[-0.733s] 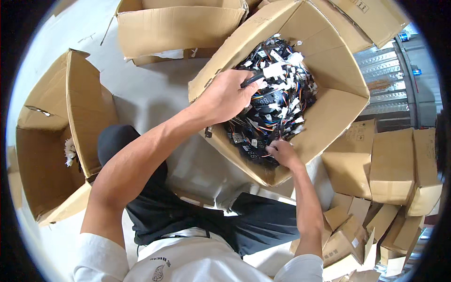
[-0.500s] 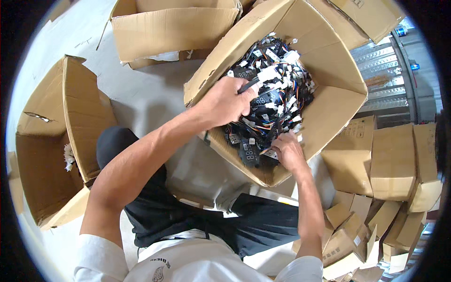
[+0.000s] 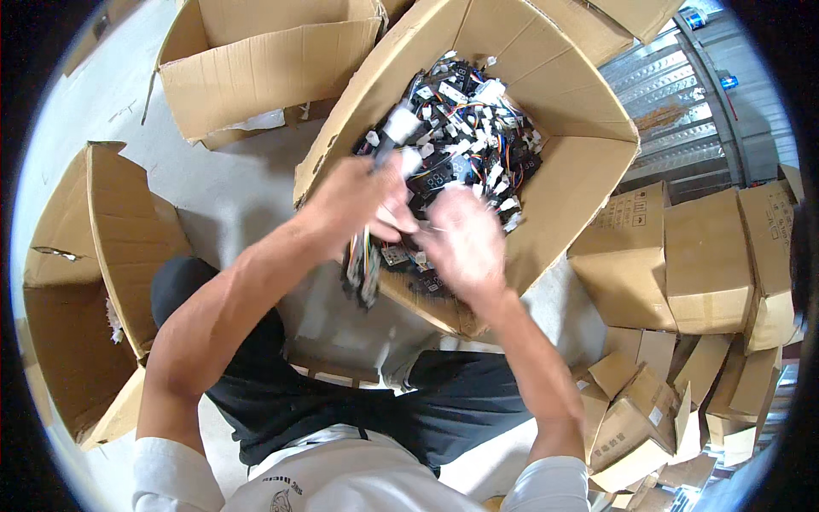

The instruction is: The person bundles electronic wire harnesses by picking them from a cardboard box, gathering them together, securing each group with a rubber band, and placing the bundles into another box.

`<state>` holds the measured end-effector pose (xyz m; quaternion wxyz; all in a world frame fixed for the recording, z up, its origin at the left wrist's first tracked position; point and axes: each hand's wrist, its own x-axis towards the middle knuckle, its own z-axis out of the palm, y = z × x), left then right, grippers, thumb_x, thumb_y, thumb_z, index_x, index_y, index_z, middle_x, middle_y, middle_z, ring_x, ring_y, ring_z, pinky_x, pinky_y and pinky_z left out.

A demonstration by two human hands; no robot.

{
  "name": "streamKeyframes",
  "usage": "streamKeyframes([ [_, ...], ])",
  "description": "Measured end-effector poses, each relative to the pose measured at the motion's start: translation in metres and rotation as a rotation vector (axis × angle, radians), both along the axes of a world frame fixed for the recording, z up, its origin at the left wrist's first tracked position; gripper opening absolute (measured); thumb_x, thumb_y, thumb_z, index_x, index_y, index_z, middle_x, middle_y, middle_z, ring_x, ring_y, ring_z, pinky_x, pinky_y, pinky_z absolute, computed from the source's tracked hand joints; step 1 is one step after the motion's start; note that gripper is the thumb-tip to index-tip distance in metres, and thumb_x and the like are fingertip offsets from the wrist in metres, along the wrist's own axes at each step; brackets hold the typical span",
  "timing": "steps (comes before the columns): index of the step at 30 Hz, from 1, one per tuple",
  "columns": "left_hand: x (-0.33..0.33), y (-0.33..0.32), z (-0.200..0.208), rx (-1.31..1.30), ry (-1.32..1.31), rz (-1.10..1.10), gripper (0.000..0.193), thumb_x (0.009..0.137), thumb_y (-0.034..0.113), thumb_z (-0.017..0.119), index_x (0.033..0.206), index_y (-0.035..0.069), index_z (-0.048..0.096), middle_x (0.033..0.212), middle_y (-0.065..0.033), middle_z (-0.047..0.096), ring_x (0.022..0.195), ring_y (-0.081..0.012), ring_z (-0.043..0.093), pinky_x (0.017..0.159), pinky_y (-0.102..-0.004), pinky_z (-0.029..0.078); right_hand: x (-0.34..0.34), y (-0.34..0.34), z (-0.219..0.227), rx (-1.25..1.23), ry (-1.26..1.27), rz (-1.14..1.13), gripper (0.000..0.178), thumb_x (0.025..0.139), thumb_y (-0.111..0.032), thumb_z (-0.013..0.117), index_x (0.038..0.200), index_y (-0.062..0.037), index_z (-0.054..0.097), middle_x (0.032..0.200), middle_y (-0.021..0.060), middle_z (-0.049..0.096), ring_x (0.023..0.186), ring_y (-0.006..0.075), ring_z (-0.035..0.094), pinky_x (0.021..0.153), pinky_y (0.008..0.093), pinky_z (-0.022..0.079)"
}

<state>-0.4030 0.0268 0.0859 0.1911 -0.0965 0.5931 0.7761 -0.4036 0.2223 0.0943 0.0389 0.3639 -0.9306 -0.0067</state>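
Note:
A large open cardboard box (image 3: 563, 205) in front of me holds a heap of small black circuit boards with coloured wires and white connectors (image 3: 469, 136). My left hand (image 3: 354, 200) is shut on a bundle of these wired parts (image 3: 363, 256), whose wires hang down over the box's near edge, with a white connector sticking up above the fist. My right hand (image 3: 461, 243) is blurred, fingers spread, just right of the bundle over the box's near side. Whether it touches the bundle I cannot tell.
An open empty cardboard box (image 3: 94, 282) lies on its side at my left. Another open box (image 3: 256, 68) stands at the back. Stacked closed boxes (image 3: 708, 264) and small cartons (image 3: 640, 410) crowd the right. Grey floor (image 3: 230, 188) lies between them. A metal shutter (image 3: 674, 94) is at the far right.
My left hand has pulled back out of the heap toward me, lifting a bundle of wired parts. My right hand has risen from the box's near wall to beside it.

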Motion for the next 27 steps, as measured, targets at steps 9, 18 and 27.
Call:
streamKeyframes([
  [9,-0.016,-0.008,0.011,-0.107,0.181,0.099,0.032,0.098,0.037,0.061,0.094,0.005,0.057,0.059,0.0071,0.041,0.047,-0.0030,0.037,0.042,-0.0226,0.030,-0.095,0.112,-0.166,-0.974,-0.429,-0.883,0.027,0.077,-0.017,0.080,0.094,-0.0009,0.069,0.088,0.0023,0.067,0.076,0.0146,0.059,0.071,0.0329,0.049],
  [18,-0.014,-0.009,0.013,0.181,0.193,0.041,0.045,0.104,0.038,0.048,0.105,-0.004,0.064,0.060,0.0049,0.040,0.049,-0.0067,0.041,0.045,-0.0263,0.037,-0.050,0.060,-0.020,-1.343,-0.164,-0.382,0.019,0.101,-0.019,0.057,0.090,-0.0037,0.060,0.077,0.0010,0.063,0.070,0.0073,0.056,0.068,0.0243,0.046],
  [27,0.004,0.027,0.009,0.095,0.406,-0.257,0.036,0.104,0.032,0.049,0.102,0.000,0.064,0.084,-0.0004,0.060,0.078,-0.0098,0.053,0.071,-0.0290,0.046,0.012,0.009,0.004,-0.814,-0.427,-0.221,0.020,0.096,-0.021,0.066,0.094,-0.0014,0.063,0.078,0.0044,0.069,0.071,0.0103,0.062,0.067,0.0280,0.051],
])
